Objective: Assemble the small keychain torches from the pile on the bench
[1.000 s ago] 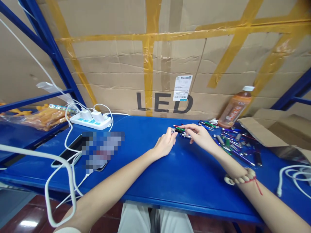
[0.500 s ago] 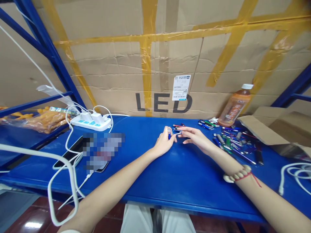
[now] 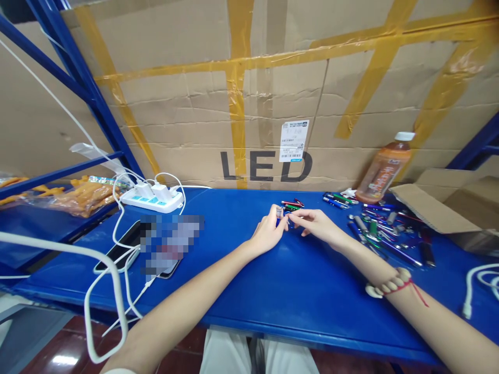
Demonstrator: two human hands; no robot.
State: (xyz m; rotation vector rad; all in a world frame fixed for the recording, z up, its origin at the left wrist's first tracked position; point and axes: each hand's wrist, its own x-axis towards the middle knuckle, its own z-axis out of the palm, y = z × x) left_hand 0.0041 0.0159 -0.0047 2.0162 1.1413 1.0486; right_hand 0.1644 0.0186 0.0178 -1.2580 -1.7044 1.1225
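Blue-and-silver piece (image 3: 279, 213) held in your left hand (image 3: 268, 232), fingertips of your right hand (image 3: 316, 226) meeting it.

Your left hand is closed on the piece, which stands roughly upright between thumb and fingers, close over the tabletop (image 3: 249, 291). Your right hand has its thumb and index finger drawn together at the piece's right side; whether they grip a part of it cannot be told. Just beyond your hands lie a red pen (image 3: 291, 203) and a green pen (image 3: 294, 207). To the right of your right hand is a loose pile of pens and pen parts (image 3: 384, 232); the drink bottle (image 3: 384, 174) stands behind that pile, tilted in view. Beyond and left of your left hand, the power strip (image 3: 154, 206) carries two white plugs (image 3: 163, 193).
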